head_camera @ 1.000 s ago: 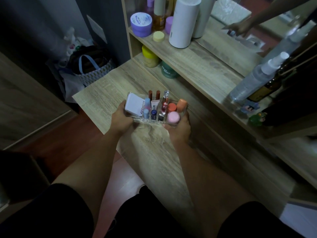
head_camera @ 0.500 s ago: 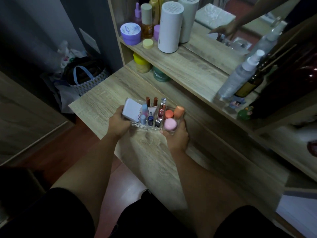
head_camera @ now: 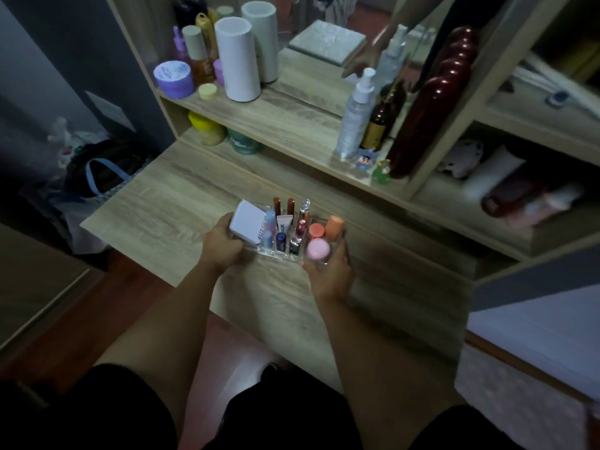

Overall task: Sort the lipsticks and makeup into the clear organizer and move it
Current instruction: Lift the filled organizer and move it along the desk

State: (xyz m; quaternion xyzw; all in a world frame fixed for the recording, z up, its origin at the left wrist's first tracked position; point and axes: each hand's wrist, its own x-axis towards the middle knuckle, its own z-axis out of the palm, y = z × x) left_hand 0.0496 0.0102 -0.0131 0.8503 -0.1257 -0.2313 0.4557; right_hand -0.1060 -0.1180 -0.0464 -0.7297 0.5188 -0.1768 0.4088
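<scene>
The clear organizer point(head_camera: 293, 257) is held over the wooden desk point(head_camera: 168, 203), just above its surface. My left hand point(head_camera: 220, 250) grips its left end and my right hand point(head_camera: 328, 274) grips its right end. Inside stand several lipsticks point(head_camera: 281, 206), a white box point(head_camera: 247, 224) at the left, a small white tube point(head_camera: 284, 222), and pink point(head_camera: 318, 249) and orange point(head_camera: 333, 227) capped pots at the right.
The shelf point(head_camera: 276, 115) behind carries a purple jar point(head_camera: 173, 78), white cylinders point(head_camera: 237, 60), a spray bottle point(head_camera: 355, 115) and a dark red bottle point(head_camera: 425, 115). Yellow point(head_camera: 206, 126) and green point(head_camera: 243, 142) jars sit under it. A bag point(head_camera: 97, 177) lies on the floor at left.
The view has tilted up and shifted, showing more of the shelves at right. Both hands keep the same grip on the organizer, which stays over the desk.
</scene>
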